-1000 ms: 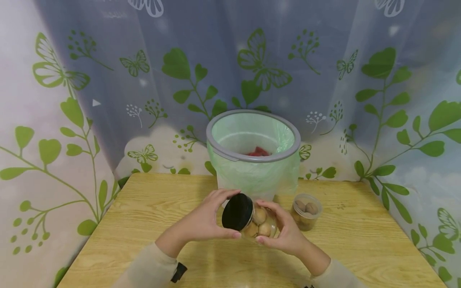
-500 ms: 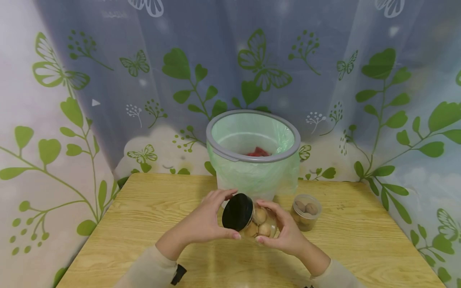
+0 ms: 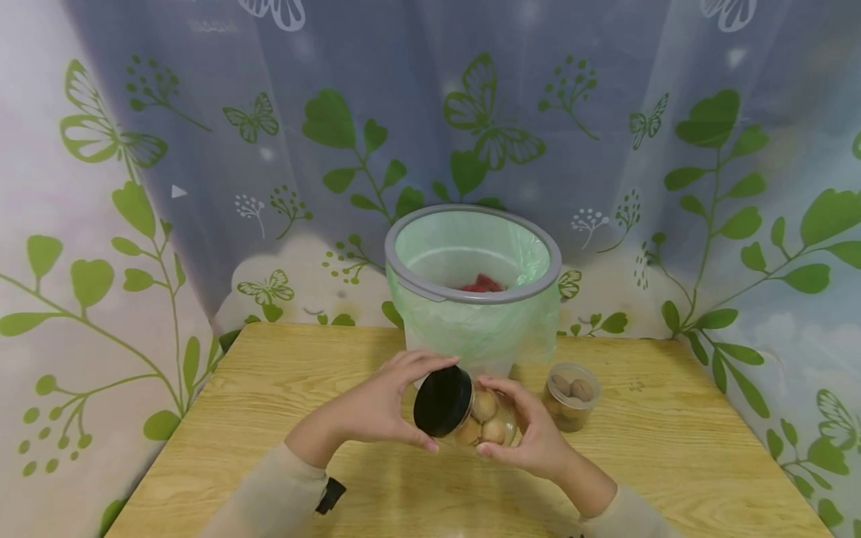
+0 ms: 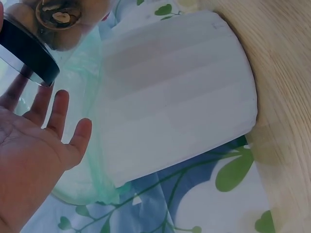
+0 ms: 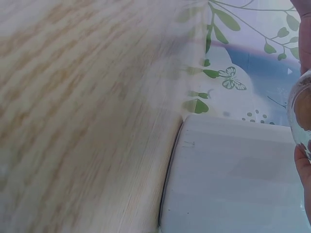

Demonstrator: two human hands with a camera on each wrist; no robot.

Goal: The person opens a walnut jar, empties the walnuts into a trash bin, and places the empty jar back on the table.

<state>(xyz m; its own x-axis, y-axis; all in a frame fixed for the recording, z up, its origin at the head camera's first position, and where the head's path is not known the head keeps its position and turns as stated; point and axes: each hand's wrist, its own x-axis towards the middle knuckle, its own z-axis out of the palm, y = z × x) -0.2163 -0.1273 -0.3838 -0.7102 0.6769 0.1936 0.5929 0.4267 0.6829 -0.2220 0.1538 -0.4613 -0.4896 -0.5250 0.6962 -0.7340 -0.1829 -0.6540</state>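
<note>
My right hand (image 3: 534, 441) holds a clear jar (image 3: 486, 430) by its body, fingers above and thumb below. Round, light-brown nuts that look like walnuts fill it; one (image 4: 58, 13) shows a dark, broken face in the left wrist view. The jar is tilted over the table, its black lid (image 3: 442, 401) facing left and towards me. Around the lid's edge curves my left hand (image 3: 373, 407), index finger at the top and thumb at the bottom. In the left wrist view its other fingers (image 4: 58, 109) spread loosely below the lid (image 4: 36, 56).
Behind the jar stands a bin (image 3: 480, 329) with a grey rim and a pale green liner, something red (image 3: 483, 284) inside. Right of my hands is a small clear tub (image 3: 572, 411) of similar brown nuts. A patterned curtain (image 3: 350, 187) surrounds the wooden table (image 3: 269, 388).
My left hand has shifted slightly on the lid: the index finger reaches further over its top and the thumb has slid a little left. Jar and right hand stay nearly still.
</note>
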